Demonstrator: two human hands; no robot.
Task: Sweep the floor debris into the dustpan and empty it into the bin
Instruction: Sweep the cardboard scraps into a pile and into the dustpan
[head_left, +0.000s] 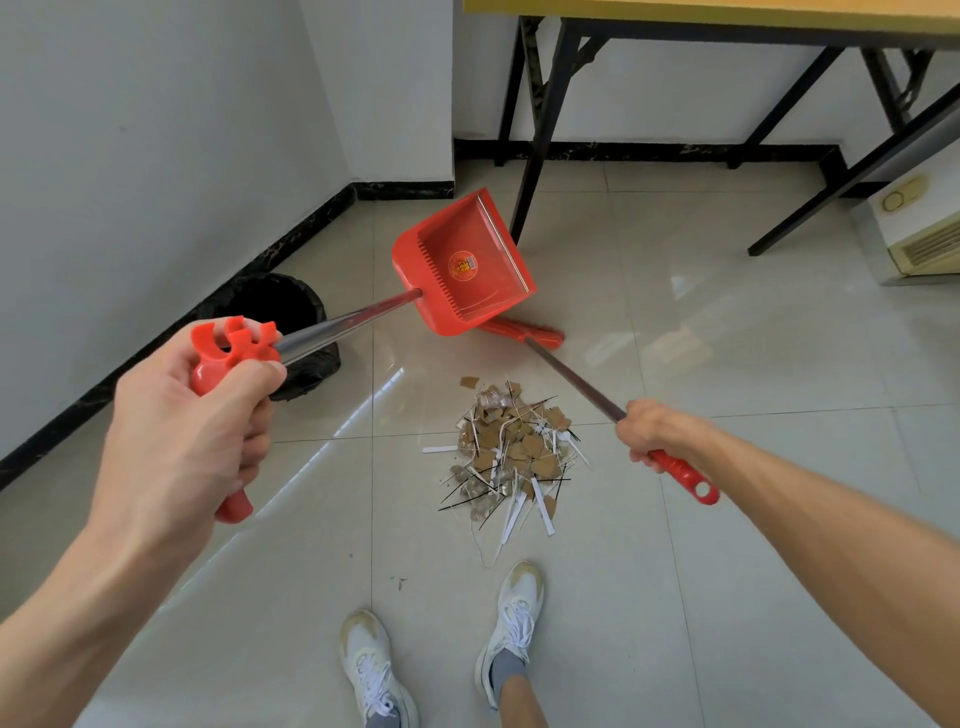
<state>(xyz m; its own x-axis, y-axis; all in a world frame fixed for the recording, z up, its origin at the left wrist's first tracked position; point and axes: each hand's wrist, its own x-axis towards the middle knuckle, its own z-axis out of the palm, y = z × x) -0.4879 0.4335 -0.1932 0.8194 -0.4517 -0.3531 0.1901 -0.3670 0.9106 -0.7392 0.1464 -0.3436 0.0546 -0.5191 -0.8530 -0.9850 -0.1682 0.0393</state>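
A pile of debris (511, 452), brown cardboard bits, white strips and black ties, lies on the pale tile floor just ahead of my shoes. My left hand (192, 410) grips the red handle of the dustpan's metal pole. The red dustpan (465, 262) hangs tilted above the floor, beyond the pile, and looks empty. My right hand (657, 431) holds the red grip of the broom's pole. The red broom head (524, 332) rests on the floor behind the dustpan, partly hidden by it. A bin (283, 304) lined with a black bag stands by the left wall.
A folding table with black metal legs (540, 130) stands at the back, one leg just behind the dustpan. A cream appliance (919, 234) sits on the floor at the right. White walls with black skirting close in the left and back. My two white shoes (511, 623) are near the pile.
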